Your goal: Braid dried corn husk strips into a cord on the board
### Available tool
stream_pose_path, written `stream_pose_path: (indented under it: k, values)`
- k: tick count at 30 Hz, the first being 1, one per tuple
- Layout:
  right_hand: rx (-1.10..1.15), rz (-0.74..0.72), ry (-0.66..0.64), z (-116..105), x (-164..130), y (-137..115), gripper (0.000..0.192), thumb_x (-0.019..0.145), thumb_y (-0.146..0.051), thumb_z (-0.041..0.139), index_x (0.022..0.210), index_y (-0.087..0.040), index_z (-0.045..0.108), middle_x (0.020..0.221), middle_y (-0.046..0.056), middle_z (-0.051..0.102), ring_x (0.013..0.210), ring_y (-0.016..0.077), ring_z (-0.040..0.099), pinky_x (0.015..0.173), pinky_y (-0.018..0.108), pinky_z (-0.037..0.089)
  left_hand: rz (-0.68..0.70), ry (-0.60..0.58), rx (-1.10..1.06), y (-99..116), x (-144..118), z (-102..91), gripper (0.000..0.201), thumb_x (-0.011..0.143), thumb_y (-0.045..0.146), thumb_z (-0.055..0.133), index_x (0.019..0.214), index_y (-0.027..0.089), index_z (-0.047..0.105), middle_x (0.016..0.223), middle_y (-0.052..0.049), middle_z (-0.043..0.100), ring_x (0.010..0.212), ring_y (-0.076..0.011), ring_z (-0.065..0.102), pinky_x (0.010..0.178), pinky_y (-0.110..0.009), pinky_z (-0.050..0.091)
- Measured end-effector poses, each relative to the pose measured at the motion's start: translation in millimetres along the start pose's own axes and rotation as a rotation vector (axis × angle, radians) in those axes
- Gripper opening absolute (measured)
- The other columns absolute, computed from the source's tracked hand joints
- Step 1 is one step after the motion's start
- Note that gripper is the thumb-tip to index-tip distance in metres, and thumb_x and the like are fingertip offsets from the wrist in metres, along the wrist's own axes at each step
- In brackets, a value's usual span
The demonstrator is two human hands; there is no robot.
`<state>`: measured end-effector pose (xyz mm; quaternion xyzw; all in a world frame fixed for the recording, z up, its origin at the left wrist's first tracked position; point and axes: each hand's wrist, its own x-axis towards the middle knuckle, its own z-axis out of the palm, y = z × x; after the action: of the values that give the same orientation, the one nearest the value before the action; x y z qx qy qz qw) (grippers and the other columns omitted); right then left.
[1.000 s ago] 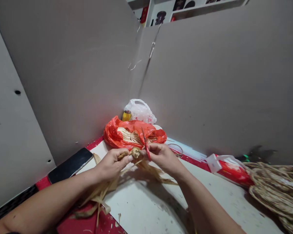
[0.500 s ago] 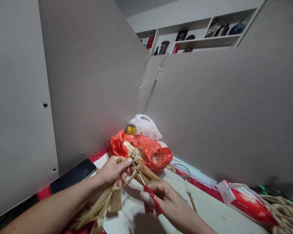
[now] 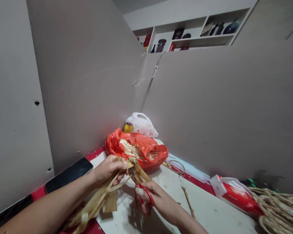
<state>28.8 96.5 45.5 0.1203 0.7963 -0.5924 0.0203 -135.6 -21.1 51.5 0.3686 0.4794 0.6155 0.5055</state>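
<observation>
My left hand (image 3: 113, 170) is closed around a bundle of tan, flat dried leaf strips (image 3: 100, 198), whose long ends trail down toward the lower left. At the top of the bundle is a knotted or woven part (image 3: 132, 160). My right hand (image 3: 148, 196) holds red-handled scissors (image 3: 149, 194), fingers in the handle loops. Their metal blades point up and left and lie among the strips, just right of my left fingers. Whether the blades cut a strip is hidden. Behind my hands, a red plastic bag (image 3: 146, 143) holds pleated pale dried leaves (image 3: 130, 149).
On the white board (image 3: 200, 208) lies a thin brown stick (image 3: 188, 201). A dark phone (image 3: 69, 175) is at left. Farther back are a white plastic bag (image 3: 143, 125) and a yellow jar (image 3: 128, 127). A tissue pack (image 3: 236, 195) and coiled rope (image 3: 280, 208) lie at right; grey panels rise behind.
The scissors' handles have spread apart and the blades sit deeper among the strips. My right hand has shifted a little left and the view has turned slightly.
</observation>
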Motion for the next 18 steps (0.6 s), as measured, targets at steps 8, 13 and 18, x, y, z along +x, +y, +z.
stream_pose_path:
  k: [8,13,18]
  values:
    - [-0.051,0.012,-0.083,-10,-7,3,0.053,0.072,-0.063,0.057,0.059,-0.012,0.061,0.048,0.001,0.053,0.045,0.0092,0.046,0.048,0.021,0.034,0.009,0.082,0.082,0,2,1.3,0.035,0.079,0.045,0.058,0.068,0.012,0.058,0.042,0.003,0.051,0.030,-0.0046,0.041,0.033,-0.015,0.027]
    - [0.100,-0.007,-0.097,-9,-2,11,0.054,0.074,-0.064,0.055,0.061,-0.012,0.062,0.055,0.004,0.057,0.045,0.0109,0.052,0.049,0.023,0.039,0.001,-0.005,0.097,-4,1,1.3,0.038,0.080,0.050,0.057,0.070,0.013,0.057,0.045,0.002,0.055,0.032,-0.0070,0.048,0.032,-0.015,0.028]
    - [0.190,-0.033,-0.138,-9,3,18,0.054,0.076,-0.063,0.054,0.063,-0.011,0.062,0.060,0.006,0.061,0.044,0.0112,0.054,0.045,0.022,0.041,-0.032,-0.044,0.138,-3,-4,10.0,0.040,0.079,0.053,0.056,0.072,0.013,0.056,0.045,0.003,0.054,0.031,-0.0069,0.046,0.032,-0.016,0.029]
